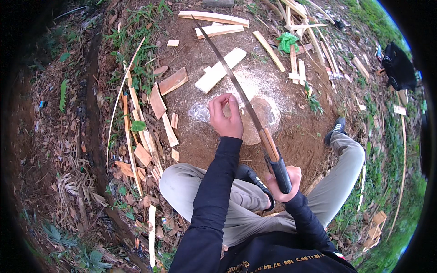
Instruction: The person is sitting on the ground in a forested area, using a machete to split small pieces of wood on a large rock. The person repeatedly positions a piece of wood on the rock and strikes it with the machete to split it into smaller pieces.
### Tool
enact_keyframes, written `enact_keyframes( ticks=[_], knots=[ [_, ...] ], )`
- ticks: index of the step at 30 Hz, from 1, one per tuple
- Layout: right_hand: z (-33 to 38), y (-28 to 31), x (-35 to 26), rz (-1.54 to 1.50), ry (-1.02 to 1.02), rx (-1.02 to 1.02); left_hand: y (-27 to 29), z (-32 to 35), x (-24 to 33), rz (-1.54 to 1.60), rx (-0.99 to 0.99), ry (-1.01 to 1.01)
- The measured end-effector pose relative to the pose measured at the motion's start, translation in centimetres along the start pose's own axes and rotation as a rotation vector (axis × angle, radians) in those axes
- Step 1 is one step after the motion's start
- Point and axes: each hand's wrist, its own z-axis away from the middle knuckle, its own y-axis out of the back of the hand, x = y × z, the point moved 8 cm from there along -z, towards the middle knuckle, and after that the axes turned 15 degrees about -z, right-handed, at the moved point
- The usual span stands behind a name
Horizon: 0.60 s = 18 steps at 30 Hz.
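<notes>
My right hand [287,183] is wrapped round the black grip of a long-bladed hand tool [240,88] with a brown wooden section above the grip. Its narrow dark blade slants up and away to the left; I cannot tell whether it is a saw or a machete. Beside the blade's left side is my left hand [226,119], closed, with thumb and fingertip drawn together; anything between them is too small to make out. Under the blade lies a round wooden block [261,113], dusted with pale sawdust. Beyond my left hand rests a pale plank [221,70].
Clear plastic [199,112] lies left of the block. Wood strips and offcuts [158,102] are scattered on the left. More sticks [314,41] and a green plastic bag [287,42] lie at the far right, near a black bag [398,67]. My bent legs [339,170] frame the dirt ground.
</notes>
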Motion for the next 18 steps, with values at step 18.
enact_keyframes(
  ticks=[18],
  knots=[
    [0.2, 0.1, -1.6, 0.098, -0.058, -0.065, -1.1, 1.0, -1.8, 0.084, 0.173, 0.149]
  ],
)
